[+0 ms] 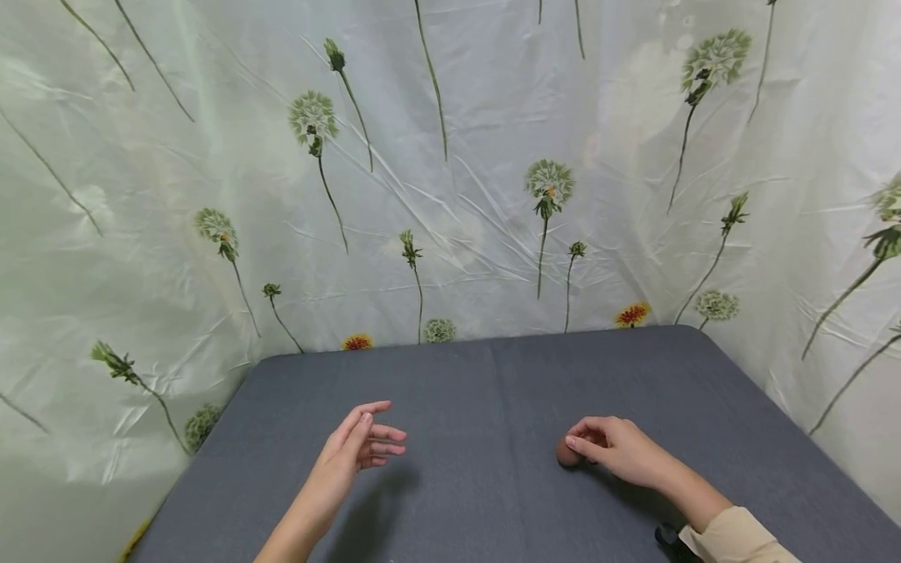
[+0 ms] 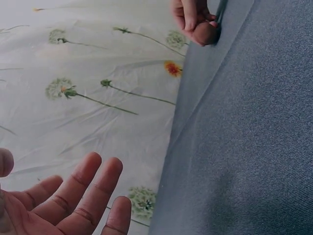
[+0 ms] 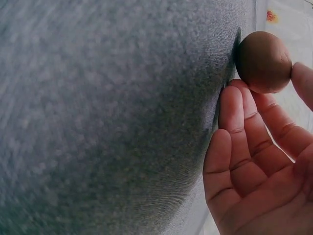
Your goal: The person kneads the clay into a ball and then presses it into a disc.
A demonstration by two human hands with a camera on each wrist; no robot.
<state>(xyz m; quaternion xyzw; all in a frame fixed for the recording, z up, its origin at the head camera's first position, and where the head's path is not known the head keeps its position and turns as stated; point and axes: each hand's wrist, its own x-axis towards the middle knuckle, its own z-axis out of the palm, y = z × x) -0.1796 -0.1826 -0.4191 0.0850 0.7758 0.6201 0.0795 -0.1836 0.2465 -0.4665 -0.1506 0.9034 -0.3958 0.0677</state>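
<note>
A brown egg [image 1: 567, 453] is at the right half of the grey cloth-covered table [image 1: 457, 407]. My right hand [image 1: 622, 450] pinches it between thumb and fingers, low over the cloth. In the right wrist view the egg [image 3: 264, 62] shows its smooth rounded side, with the thumb tip on one side and fingertips under it. My left hand [image 1: 362, 439] hovers above the left part of the table, fingers spread and loosely bent, holding nothing. The left wrist view shows this palm and its fingers [image 2: 83, 196], well apart from the egg [image 2: 205, 33].
A pale curtain [image 1: 450, 195] printed with dandelions hangs behind and beside the table. By the right sleeve [image 1: 735, 538], a black object [image 1: 674, 541] shows at the wrist. A bit of yellow [image 1: 137, 539] shows at the table's left edge.
</note>
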